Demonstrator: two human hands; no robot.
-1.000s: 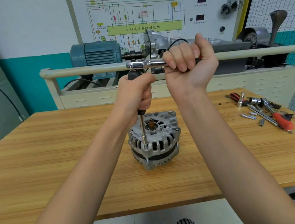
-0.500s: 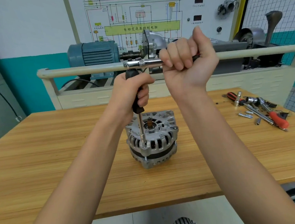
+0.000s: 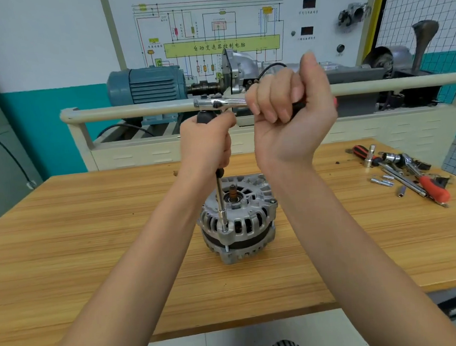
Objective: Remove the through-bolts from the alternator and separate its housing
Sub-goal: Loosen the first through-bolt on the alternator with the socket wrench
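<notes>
- Head view: we see the alternator (image 3: pixel 237 218), a ribbed, slotted cast-metal drum with a dark band round its middle, standing shaft-up near the middle of the wooden table (image 3: pixel 91 252), whose top shows a straight striped grain.
- Our left hand (image 3: pixel 207 144) curls round the black handle of a slim steel extension bar (image 3: pixel 221 200), which stands upright with its socket tip on a through-bolt (image 3: pixel 225 231) at the housing's near rim.
- Our right hand (image 3: pixel 290 118) wraps its fingers round the grip of a polished chrome ratchet (image 3: pixel 221 102), lying level across the bar's top.
- At the table's right end lies a loose heap of tools (image 3: pixel 407 172): shiny sockets, rods and red-and-black handles.
- Behind the table stand a finned blue-grey motor (image 3: pixel 146 85) and a printed wiring board (image 3: pixel 210 32).
</notes>
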